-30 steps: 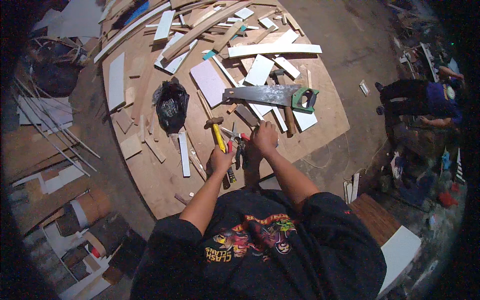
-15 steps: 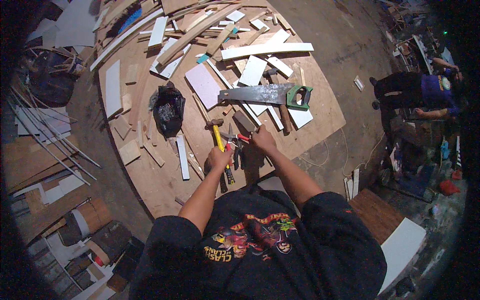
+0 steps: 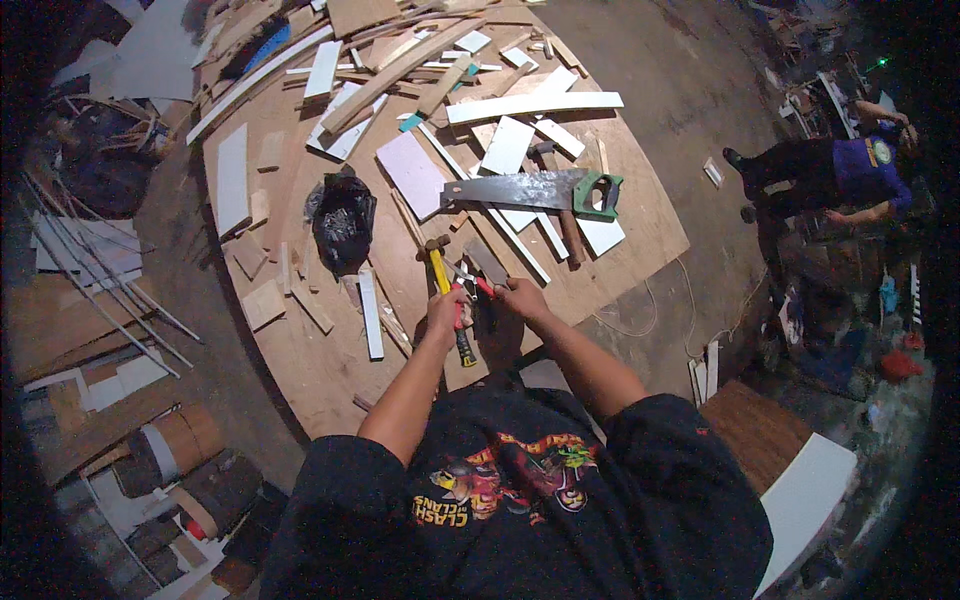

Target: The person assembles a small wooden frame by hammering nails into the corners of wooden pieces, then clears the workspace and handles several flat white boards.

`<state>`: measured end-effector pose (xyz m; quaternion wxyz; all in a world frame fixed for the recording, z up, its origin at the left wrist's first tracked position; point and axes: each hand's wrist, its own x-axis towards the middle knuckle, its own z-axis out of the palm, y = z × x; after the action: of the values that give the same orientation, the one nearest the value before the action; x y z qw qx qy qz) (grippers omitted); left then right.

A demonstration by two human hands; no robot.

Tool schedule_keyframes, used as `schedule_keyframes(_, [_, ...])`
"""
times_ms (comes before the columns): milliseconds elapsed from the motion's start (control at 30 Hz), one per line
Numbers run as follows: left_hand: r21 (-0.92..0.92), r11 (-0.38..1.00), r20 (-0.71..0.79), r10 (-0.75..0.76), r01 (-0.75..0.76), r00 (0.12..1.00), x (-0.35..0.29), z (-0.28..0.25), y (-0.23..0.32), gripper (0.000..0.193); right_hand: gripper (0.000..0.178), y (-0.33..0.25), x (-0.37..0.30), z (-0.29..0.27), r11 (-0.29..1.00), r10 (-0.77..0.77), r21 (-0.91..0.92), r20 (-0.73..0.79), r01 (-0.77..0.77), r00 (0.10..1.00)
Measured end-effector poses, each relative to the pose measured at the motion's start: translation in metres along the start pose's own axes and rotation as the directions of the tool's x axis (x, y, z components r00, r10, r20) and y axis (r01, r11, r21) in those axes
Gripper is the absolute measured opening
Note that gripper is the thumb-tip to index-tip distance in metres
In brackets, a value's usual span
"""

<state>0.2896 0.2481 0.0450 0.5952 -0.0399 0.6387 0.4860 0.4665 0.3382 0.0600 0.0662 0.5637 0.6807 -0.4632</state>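
Note:
Both my hands hold a pair of red-handled snips [image 3: 484, 287] low over the near part of the table, one handle in each. My left hand [image 3: 444, 312] is closed on the left handle, right over a hammer [image 3: 438, 266] with a yellow shaft and black grip; whether it touches the hammer I cannot tell. My right hand [image 3: 522, 300] is closed on the other handle, beside a flat grey-brown block [image 3: 487, 262]. The snips' jaws point away from me and are small and partly hidden. Dark shadow between my hands hides what lies beneath.
A green-handled handsaw [image 3: 525, 188] lies across wood offcuts, over another hammer's wooden handle [image 3: 571, 240]. A black plastic bag [image 3: 343, 222] sits left of my hands. White strips and boards [image 3: 535, 105] cover the far table [image 3: 640, 215]. Another person [image 3: 865, 170] is at the right.
My hands have drawn slightly closer together, and my right hand has come a little lower, toward me. The snips' handles look nearer each other. The other person's arms have shifted.

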Motion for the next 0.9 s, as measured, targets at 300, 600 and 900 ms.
schedule_keyframes(300, [0.333,0.816,0.040,0.489,-0.473,0.871,-0.028,0.006,-0.026,0.029,0.049,0.004,-0.010,0.059,0.686,-0.093,0.728,0.085,0.002,0.992])
schedule_keyframes(600, [0.603,0.606,0.011,0.643,-0.518,0.766,-0.124,0.006,-0.022,0.043,0.036,-0.005,-0.039,0.114,0.381,-0.253,0.920,0.013,0.087,0.967])
schedule_keyframes(900, [0.818,0.505,-0.030,0.516,-0.276,0.856,-0.209,-0.082,-0.037,0.050,0.061,-0.046,-0.124,0.165,0.188,-0.455,0.928,0.372,-0.321,0.809])
